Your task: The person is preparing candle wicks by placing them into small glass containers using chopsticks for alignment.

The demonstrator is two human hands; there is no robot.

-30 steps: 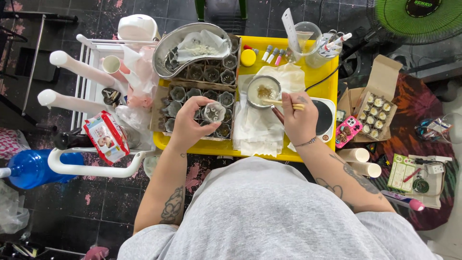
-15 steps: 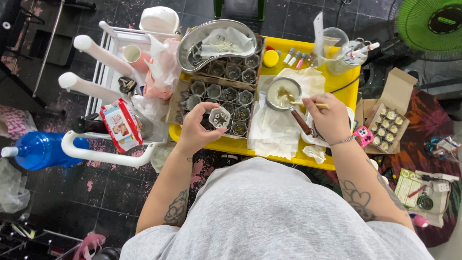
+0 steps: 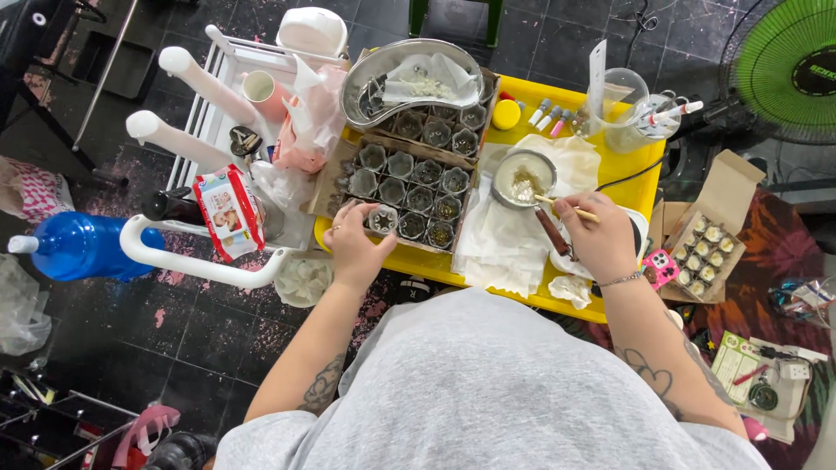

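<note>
Two hands at work over a crowded yellow surface.
The left hand pinches a small clear cup at the near edge of a cardboard tray of like cups; the right hand pinches a thin wooden stick, its tip in a small metal bowl resting on white cloth.

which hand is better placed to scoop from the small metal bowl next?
Right. The right hand already holds the thin stick, tip in the metal bowl. The left hand is busy holding a small cup.
</note>
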